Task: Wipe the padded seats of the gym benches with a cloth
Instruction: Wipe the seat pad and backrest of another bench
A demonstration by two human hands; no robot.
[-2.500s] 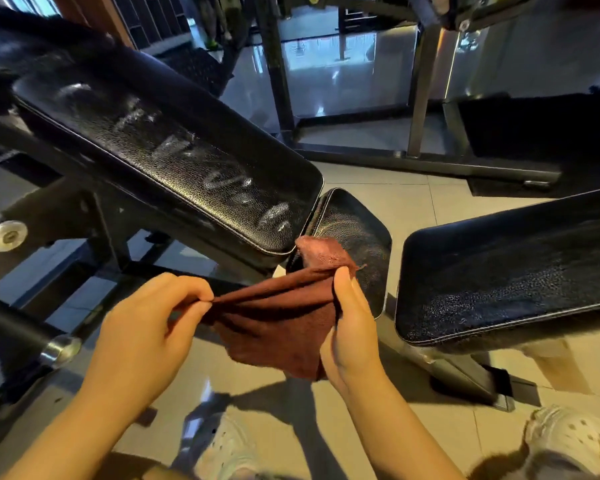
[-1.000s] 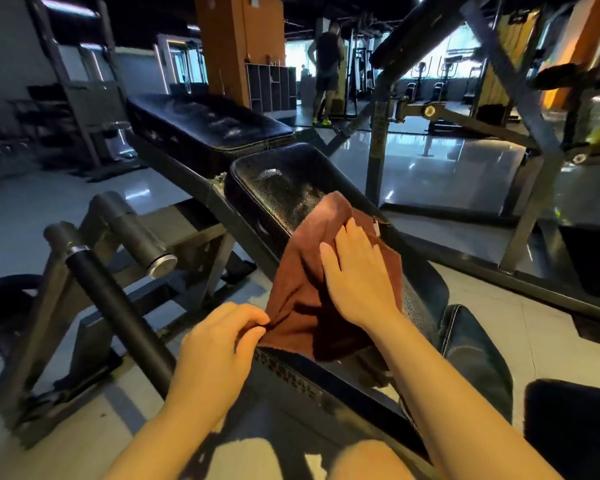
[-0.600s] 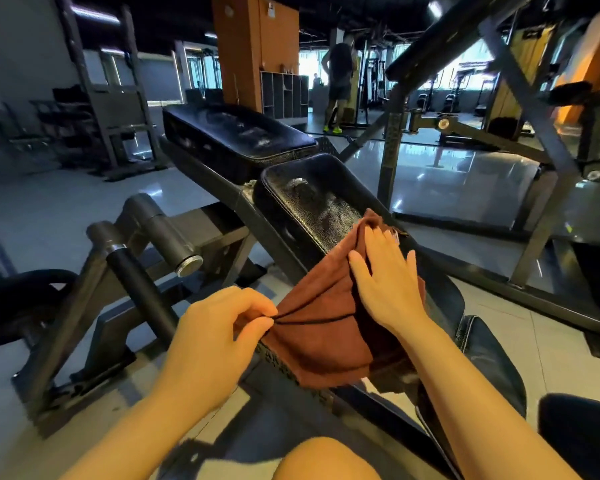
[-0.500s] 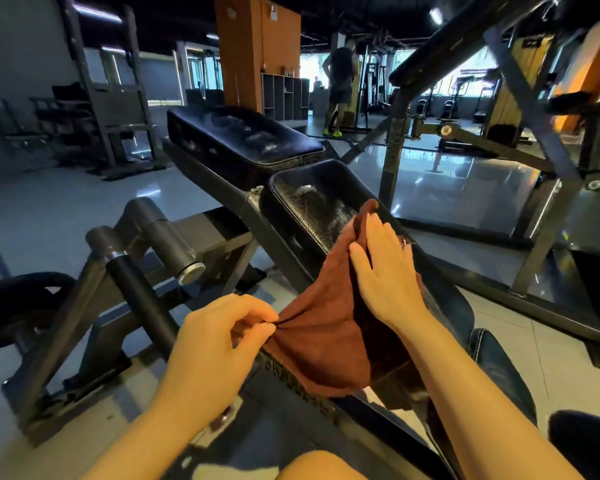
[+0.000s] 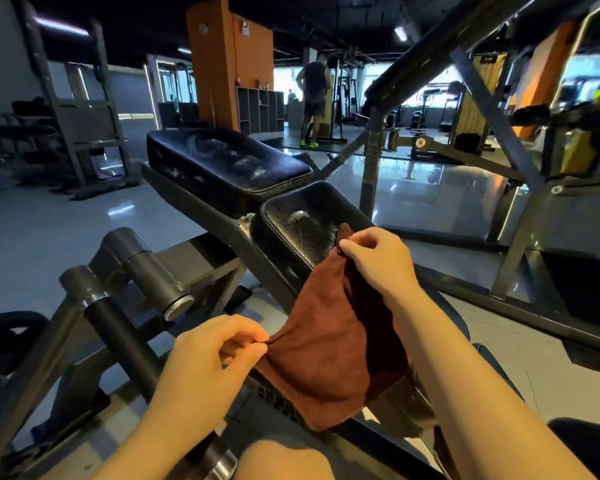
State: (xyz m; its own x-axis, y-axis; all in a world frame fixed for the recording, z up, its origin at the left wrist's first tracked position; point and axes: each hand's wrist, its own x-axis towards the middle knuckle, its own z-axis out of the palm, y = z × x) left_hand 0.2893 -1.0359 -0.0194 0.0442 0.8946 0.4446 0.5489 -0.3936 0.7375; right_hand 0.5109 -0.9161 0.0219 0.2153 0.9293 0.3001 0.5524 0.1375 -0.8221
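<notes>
Two hands are holding one brown cloth (image 5: 329, 344), and we are noting each grip: the left hand (image 5: 212, 362) is pinching a corner at 7 o'clock, the right hand (image 5: 378, 261) is pinching the opposite corner at 1 o'clock. We are seeing the cloth stretching between them, its long axis running 7 to 1, over the near end of the seat pad (image 5: 305, 223). One back pad (image 5: 222, 164) is lying beyond at 11. We are judging the right hand nearer the unwiped seat surface, just ahead of it.
</notes>
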